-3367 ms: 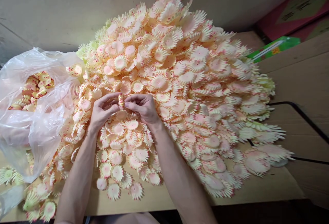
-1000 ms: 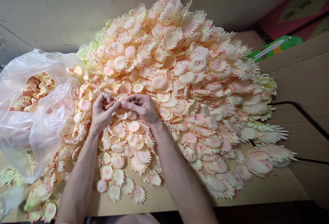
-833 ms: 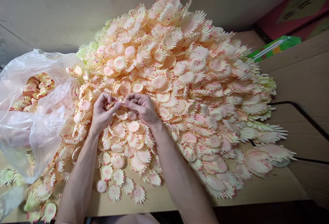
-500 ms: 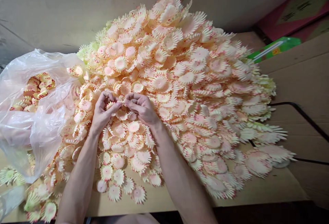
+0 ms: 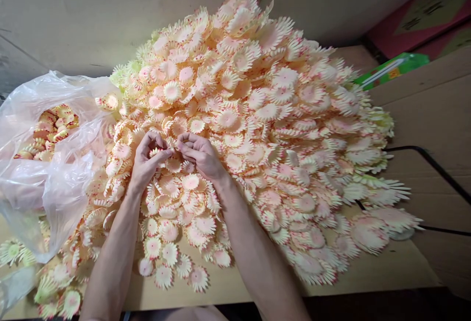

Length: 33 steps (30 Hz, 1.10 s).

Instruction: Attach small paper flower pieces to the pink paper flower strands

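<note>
A big heap of cream and pink fabric flower petal discs covers the cardboard surface. My left hand and my right hand meet above the near side of the heap, fingertips touching. The left hand's fingers curl around a small stack of petal discs. The right hand's thumb and fingers pinch at the same spot; what they hold is too small to make out. Both forearms reach up from the bottom edge.
A clear plastic bag with darker yellow-red petal discs lies at the left. A green box sits at the back right, black metal rods at the right, a grey wall behind.
The left hand has curled tighter around the small stack of discs. The right hand's fingertips have stayed pinched against it. The heap and bag have not moved.
</note>
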Each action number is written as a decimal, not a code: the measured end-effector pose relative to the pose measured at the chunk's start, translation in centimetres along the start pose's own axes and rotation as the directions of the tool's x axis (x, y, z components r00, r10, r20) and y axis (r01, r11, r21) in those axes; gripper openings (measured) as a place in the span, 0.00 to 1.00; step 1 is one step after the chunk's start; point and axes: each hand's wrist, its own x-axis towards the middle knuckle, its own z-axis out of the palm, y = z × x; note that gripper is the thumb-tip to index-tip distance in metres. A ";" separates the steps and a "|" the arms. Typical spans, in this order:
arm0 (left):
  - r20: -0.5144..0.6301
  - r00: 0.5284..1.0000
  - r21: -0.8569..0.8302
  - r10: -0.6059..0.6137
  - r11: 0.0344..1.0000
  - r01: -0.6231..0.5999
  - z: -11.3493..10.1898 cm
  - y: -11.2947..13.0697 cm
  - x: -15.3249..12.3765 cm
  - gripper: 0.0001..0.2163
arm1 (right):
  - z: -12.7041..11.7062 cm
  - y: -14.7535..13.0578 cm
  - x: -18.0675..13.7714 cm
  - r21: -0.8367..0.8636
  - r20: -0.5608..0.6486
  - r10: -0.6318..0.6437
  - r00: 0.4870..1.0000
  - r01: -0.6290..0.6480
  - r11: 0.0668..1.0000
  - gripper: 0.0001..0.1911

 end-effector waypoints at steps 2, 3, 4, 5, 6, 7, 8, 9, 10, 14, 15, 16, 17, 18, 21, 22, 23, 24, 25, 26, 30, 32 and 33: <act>0.000 1.000 -0.005 0.004 1.000 -0.004 0.0 0.0 0.0 0.13 | 0.1 0.0 0.0 0.006 0.000 0.002 1.000 -0.002 1.000 0.15; -0.003 1.000 -0.005 0.005 1.000 -0.005 0.0 0.0 0.1 0.13 | 0.1 0.0 0.0 0.007 -0.002 0.004 1.000 -0.004 1.000 0.15; -0.008 1.000 -0.003 0.004 1.000 -0.004 0.0 0.0 0.0 0.12 | 0.1 0.0 0.0 0.004 -0.010 0.005 1.000 -0.005 1.000 0.15; -0.010 1.000 -0.001 0.003 1.000 -0.003 0.0 0.1 0.0 0.12 | 0.1 -0.1 0.1 0.000 -0.019 0.004 1.000 -0.004 1.000 0.16; -0.007 1.000 -0.002 0.001 1.000 -0.001 0.0 0.1 0.0 0.12 | 0.1 -0.1 0.1 -0.004 -0.031 0.003 1.000 -0.003 1.000 0.16; -0.001 1.000 -0.005 0.000 1.000 0.000 0.0 0.2 0.0 0.12 | 0.1 -0.1 0.1 -0.007 -0.042 0.002 0.999 -0.002 1.000 0.16; 0.002 1.000 -0.007 0.000 1.000 0.000 0.1 0.2 0.0 0.12 | 0.0 -0.2 0.1 -0.008 -0.050 0.000 0.999 0.000 1.000 0.16; 0.003 1.000 -0.006 0.005 1.000 -0.005 0.1 0.3 0.0 0.12 | 0.0 -0.2 0.1 -0.007 -0.055 -0.001 0.998 0.001 1.000 0.16; 0.000 1.000 0.001 0.015 1.000 -0.015 0.2 0.3 0.0 0.12 | 0.0 -0.3 0.1 -0.008 -0.055 0.000 0.998 0.000 1.000 0.15; -0.020 0.997 0.049 0.075 0.996 -0.074 0.3 0.3 0.1 0.15 | 0.0 -0.5 -0.1 -0.024 -0.044 0.007 0.999 -0.008 1.000 0.14; -0.016 0.997 0.062 0.082 0.995 -0.081 0.3 0.2 0.2 0.15 | 0.0 -0.5 -0.2 -0.029 -0.044 0.009 0.999 -0.011 1.000 0.13; -0.014 0.996 0.074 0.087 0.994 -0.086 0.3 0.1 0.2 0.15 | 0.0 -0.5 -0.2 -0.029 -0.046 0.011 0.999 -0.012 0.999 0.13; -0.013 0.996 0.086 0.093 0.992 -0.092 0.2 0.0 0.3 0.15 | 0.0 -0.5 -0.2 -0.027 -0.047 0.012 0.999 -0.014 1.000 0.13; -0.015 0.995 0.095 0.098 0.991 -0.096 0.2 0.0 0.3 0.15 | 0.0 -0.6 -0.2 -0.022 -0.048 0.014 0.999 -0.016 1.000 0.13; -0.021 0.995 0.094 0.097 0.991 -0.095 0.1 -0.1 0.3 0.14 | 0.1 -0.7 -0.1 0.009 -0.062 0.022 0.998 -0.021 1.000 0.14; -0.019 0.996 0.085 0.087 0.993 -0.085 0.2 0.0 0.2 0.14 | 0.2 -0.8 -0.1 0.023 -0.069 0.025 0.997 -0.024 0.999 0.15; -0.016 0.997 0.074 0.075 0.995 -0.074 0.2 0.0 0.2 0.14 | 0.2 -0.8 -0.1 0.036 -0.077 0.028 0.997 -0.025 0.999 0.15; -0.016 0.998 0.061 0.063 0.996 -0.062 0.2 0.1 0.1 0.14 | 0.2 -0.8 0.0 0.048 -0.084 0.030 0.996 -0.026 0.999 0.15; -0.016 0.999 0.047 0.052 0.998 -0.051 0.2 0.1 0.1 0.14 | 0.3 -0.8 0.1 0.057 -0.086 0.031 0.996 -0.026 0.998 0.15; -0.018 0.999 0.030 0.041 0.999 -0.041 0.2 0.2 0.1 0.15 | 0.2 -0.7 0.1 0.062 -0.083 0.032 0.996 -0.027 0.998 0.15; -0.024 1.000 -0.019 0.008 1.000 -0.009 0.1 0.1 0.1 0.16 | 0.0 -0.5 0.3 0.070 -0.105 0.010 0.994 -0.003 0.998 0.16; -0.034 0.999 -0.017 0.007 1.000 -0.007 0.1 0.1 0.1 0.15 | -0.1 -0.5 0.3 0.061 -0.109 0.010 0.994 -0.003 0.998 0.16; -0.035 0.999 -0.005 0.013 1.000 -0.013 0.1 0.1 0.2 0.15 | -0.1 -0.5 0.3 0.049 -0.100 0.015 0.995 -0.010 0.999 0.16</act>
